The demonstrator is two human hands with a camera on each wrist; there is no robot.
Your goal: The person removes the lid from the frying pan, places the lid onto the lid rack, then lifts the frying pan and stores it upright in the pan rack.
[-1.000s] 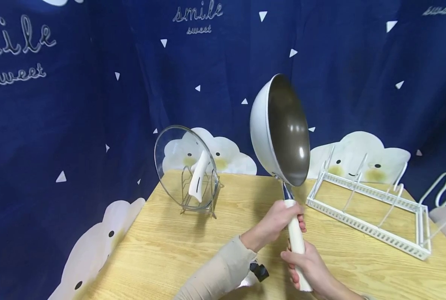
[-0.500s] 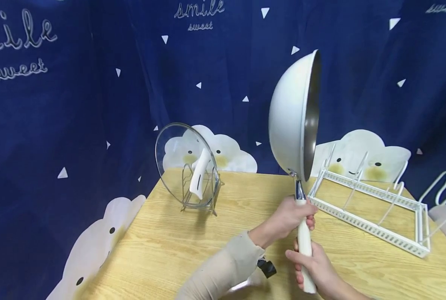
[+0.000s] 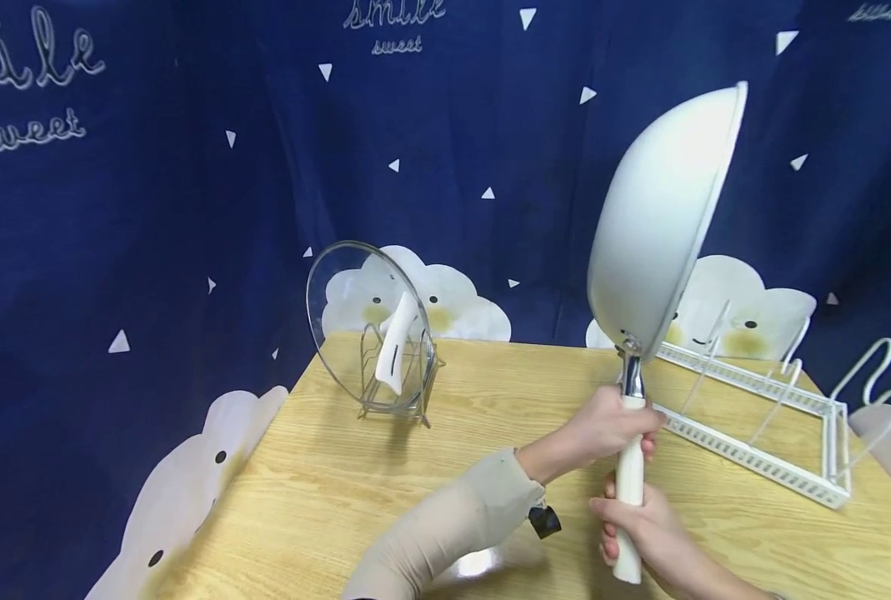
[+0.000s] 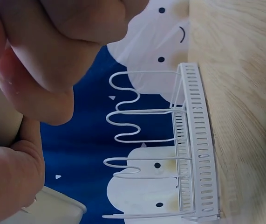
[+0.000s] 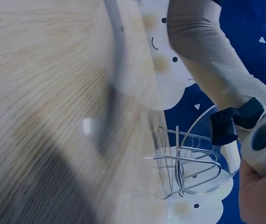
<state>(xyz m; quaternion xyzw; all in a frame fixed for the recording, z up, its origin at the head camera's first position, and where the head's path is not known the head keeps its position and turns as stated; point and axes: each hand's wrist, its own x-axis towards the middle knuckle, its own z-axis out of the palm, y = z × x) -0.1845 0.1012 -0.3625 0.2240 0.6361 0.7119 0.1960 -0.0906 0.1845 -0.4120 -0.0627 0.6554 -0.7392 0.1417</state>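
A white wok is held up over the table, its bowl raised and its rim turned to the right. Its dark inside is hidden in the head view. My left hand grips the white handle near the metal neck. Lower down, close to the handle's end, my right hand grips it too, thumb across the front. Curled fingers of the left hand fill the upper left of the left wrist view. The right wrist view shows the handle's end with its hole.
A glass lid with a white handle leans in a small wire stand at the table's back left. Behind the wok, at right, lies a white rack with upright wire dividers. A blue curtain hangs around the wooden table.
Both hands have carried the wok to the right, and its bowl has risen. It has turned and tilted rightward, taking its dark inside out of sight. Lid and rack stay put.
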